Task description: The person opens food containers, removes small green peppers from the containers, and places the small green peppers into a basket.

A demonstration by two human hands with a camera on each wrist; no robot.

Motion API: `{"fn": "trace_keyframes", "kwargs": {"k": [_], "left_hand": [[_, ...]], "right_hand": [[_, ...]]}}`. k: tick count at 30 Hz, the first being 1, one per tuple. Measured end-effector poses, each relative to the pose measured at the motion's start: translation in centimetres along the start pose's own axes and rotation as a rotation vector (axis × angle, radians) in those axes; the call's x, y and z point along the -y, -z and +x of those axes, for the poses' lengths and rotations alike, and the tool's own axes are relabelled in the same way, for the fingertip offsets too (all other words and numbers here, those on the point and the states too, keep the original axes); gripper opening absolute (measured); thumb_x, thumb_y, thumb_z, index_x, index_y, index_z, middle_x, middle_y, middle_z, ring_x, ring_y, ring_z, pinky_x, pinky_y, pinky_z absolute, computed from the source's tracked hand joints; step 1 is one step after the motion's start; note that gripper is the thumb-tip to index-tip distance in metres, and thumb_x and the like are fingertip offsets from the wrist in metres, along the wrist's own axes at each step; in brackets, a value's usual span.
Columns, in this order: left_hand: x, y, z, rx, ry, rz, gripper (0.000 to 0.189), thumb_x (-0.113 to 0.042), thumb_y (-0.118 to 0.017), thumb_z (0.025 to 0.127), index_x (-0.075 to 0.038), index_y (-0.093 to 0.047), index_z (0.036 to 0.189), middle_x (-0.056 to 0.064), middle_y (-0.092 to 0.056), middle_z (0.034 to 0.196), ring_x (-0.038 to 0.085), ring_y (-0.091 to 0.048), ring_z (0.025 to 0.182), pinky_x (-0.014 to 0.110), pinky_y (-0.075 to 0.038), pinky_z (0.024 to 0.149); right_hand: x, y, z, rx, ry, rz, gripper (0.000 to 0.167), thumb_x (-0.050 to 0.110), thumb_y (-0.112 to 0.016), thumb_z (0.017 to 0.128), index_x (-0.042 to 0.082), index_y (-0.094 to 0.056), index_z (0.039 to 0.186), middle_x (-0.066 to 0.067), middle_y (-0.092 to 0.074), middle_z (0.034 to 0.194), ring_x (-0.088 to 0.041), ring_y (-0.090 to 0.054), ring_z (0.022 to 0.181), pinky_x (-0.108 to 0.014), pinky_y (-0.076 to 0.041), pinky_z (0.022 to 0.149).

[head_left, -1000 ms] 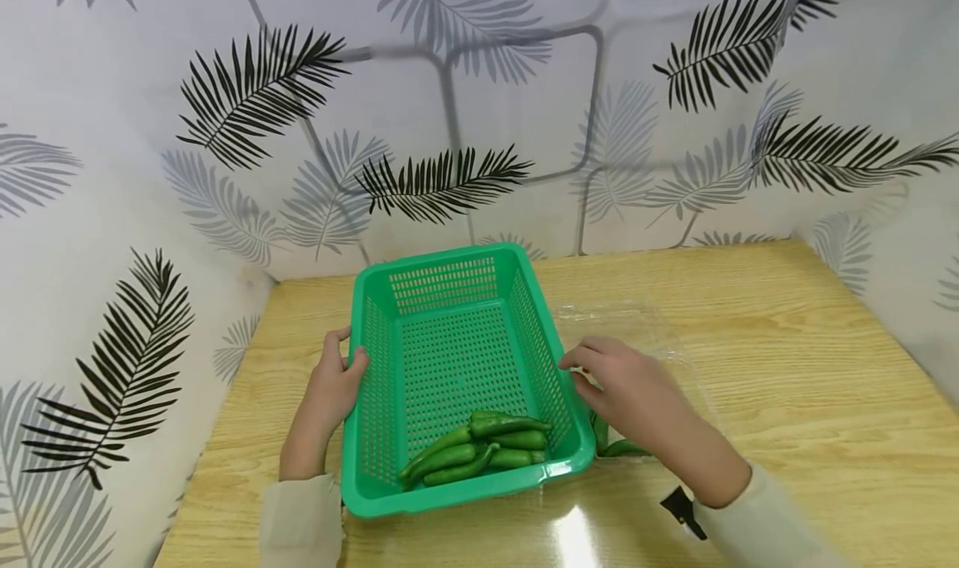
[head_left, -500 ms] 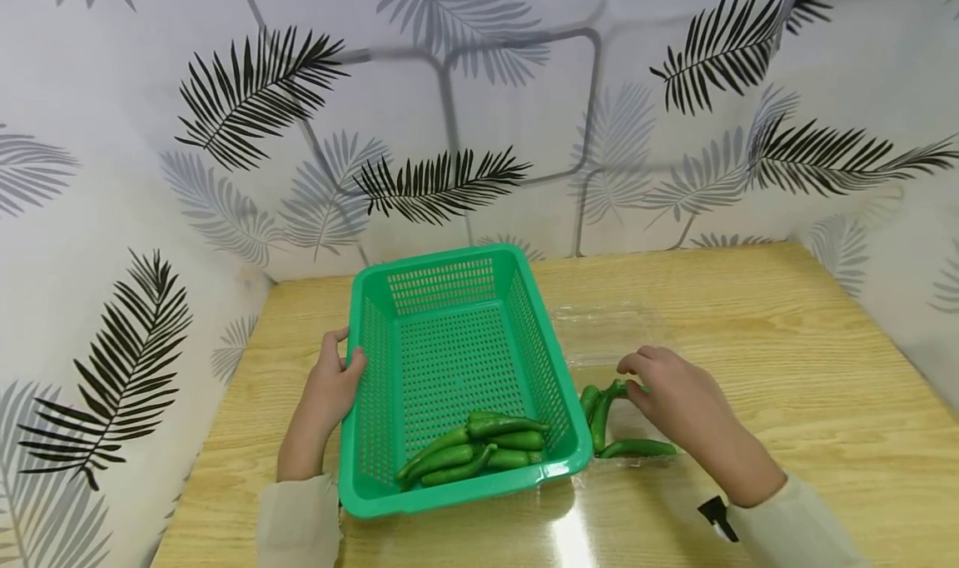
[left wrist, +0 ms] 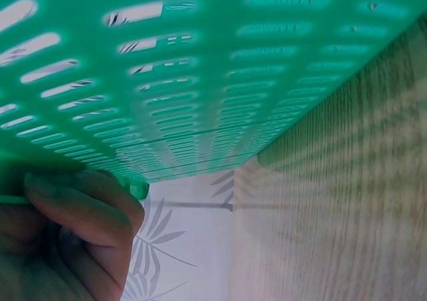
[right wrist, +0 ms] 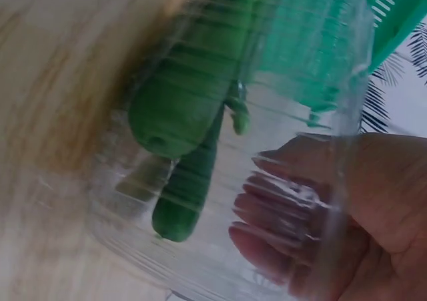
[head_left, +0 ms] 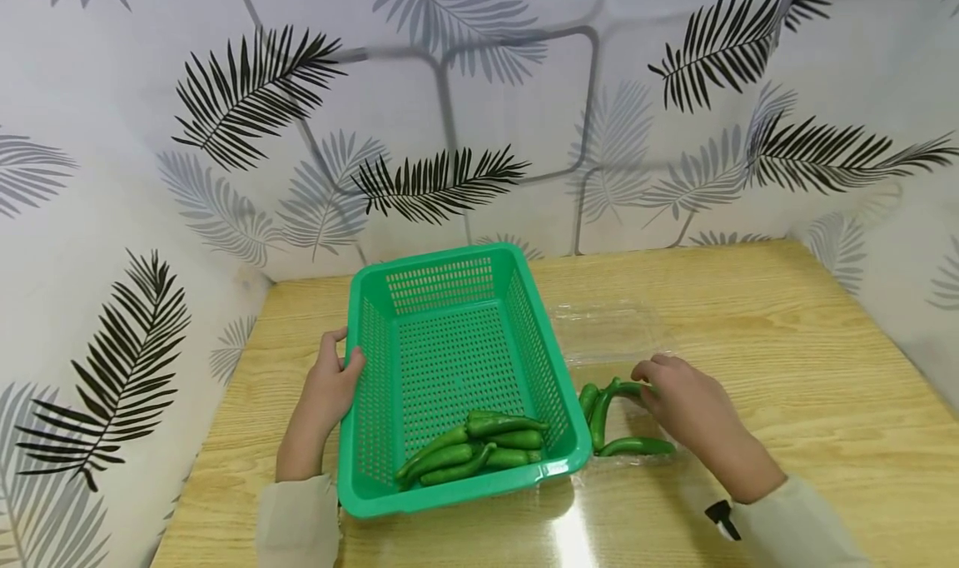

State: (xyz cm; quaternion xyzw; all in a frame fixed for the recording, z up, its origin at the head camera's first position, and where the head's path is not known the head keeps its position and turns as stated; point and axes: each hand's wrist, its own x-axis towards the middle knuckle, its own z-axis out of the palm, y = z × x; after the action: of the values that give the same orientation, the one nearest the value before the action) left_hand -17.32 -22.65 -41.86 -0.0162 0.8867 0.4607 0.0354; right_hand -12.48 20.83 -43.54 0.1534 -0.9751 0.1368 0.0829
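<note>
Head view shows me, at far left, a pale sleeve [head_left: 300, 520] and the left hand [head_left: 327, 389], its fingers curled round the side rim of a green basket [head_left: 464, 496], thumb laid over the top. The basket, slotted all round, sits left of centre at the worktop [head_left: 809, 343]. Inside, a heap of green peppers [head_left: 457, 461] lies along its near end. Just beside its right wall is a clear plastic container [head_left: 603, 335] with a few loose peppers [head_left: 638, 446] in its near part. Next comes the right hand [head_left: 689, 397], fingers bent down beside one of these; through the shiny plastic, I can't tell whether they pinch it.
</note>
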Motion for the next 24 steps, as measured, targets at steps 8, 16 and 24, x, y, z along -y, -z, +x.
{"fn": "trace_keyframes", "kwargs": {"k": [8,16,24], "left_hand": [[0.0,0.0,-0.1,0.002,0.001,-0.005,0.054,-0.031,-0.034,0.1,-0.011,-0.017,0.146,0.018,-0.062,0.099,0.02,-0.059,0.067,0.033,-0.048,0.061],[-0.2,0.1,-0.1,0.001,0.009,-0.008,0.053,-0.032,-0.034,0.099,-0.012,-0.018,0.146,0.019,-0.062,0.101,0.02,-0.059,0.068,0.033,-0.048,0.061],[0.0,0.0,0.0,-0.001,0.01,-0.007,0.054,-0.031,-0.034,0.099,-0.011,-0.018,0.146,0.018,-0.062,0.1,0.02,-0.059,0.068,0.032,-0.048,0.061]], "right_hand": [[-0.1,-1.5,0.0,-0.041,0.025,-0.011,0.012,0.003,-0.074,0.076,0.005,-0.069,0.086,-0.004,-0.061,0.08,-0.024,-0.06,0.077,-0.037,-0.051,0.061],[-0.1,-2.3,-0.2,-0.078,0.026,-0.059,0.017,-0.007,-0.07,0.075,0.003,-0.067,0.089,-0.006,-0.059,0.082,-0.026,-0.059,0.083,-0.039,-0.051,0.061],[0.1,-2.7,-0.2,-0.07,0.013,-0.107,0.02,-0.012,-0.066,0.076,0.003,-0.067,0.089,-0.006,-0.06,0.083,-0.025,-0.059,0.083,-0.038,-0.051,0.059]]}}
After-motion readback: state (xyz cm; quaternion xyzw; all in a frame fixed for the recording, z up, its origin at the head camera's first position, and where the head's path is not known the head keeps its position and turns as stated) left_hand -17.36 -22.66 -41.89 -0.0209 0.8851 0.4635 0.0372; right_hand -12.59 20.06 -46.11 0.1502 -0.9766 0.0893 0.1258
